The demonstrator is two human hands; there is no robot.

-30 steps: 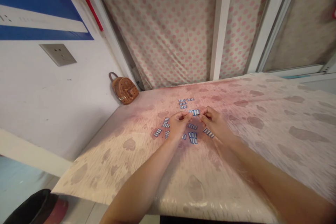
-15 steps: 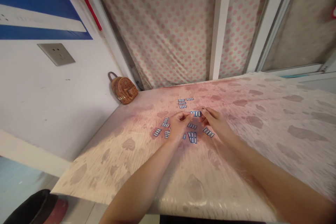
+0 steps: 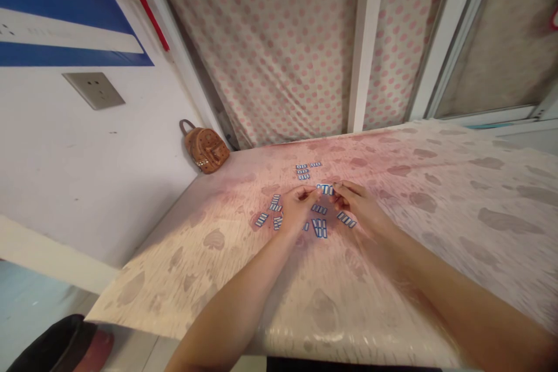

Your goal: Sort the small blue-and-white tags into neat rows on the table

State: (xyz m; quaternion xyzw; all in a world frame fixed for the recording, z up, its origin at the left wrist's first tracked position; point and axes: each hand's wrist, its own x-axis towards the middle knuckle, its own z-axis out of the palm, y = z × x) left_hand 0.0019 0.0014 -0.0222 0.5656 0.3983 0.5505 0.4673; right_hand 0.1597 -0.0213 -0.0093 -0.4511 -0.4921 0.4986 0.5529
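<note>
Between both hands, above the table, is a small flat piece with white bars and blue edges [image 3: 325, 189]. My left hand [image 3: 298, 204] is closed, pinching its left side. My right hand [image 3: 352, 196] grips the right side with bent fingers. Similar pieces lie about the hands: one below the held piece [image 3: 319, 209], one by my right wrist [image 3: 346, 220], a larger one nearer me [image 3: 319, 228]. Left of my left hand are several more, among them a tilted piece [image 3: 261, 220]. My left hand and wrist partly cover some of them.
Farther back, several like pieces [image 3: 302, 172] lie in a small group. A patterned cloth [image 3: 322, 308] covers the table. A brown backpack-shaped bag [image 3: 206, 149] leans against the wall at the back left. A dotted curtain [image 3: 279, 40] hangs behind the table.
Both hands keep nearly the same place and hold. The piece between them has tilted slightly; the pieces on the table have not moved.
</note>
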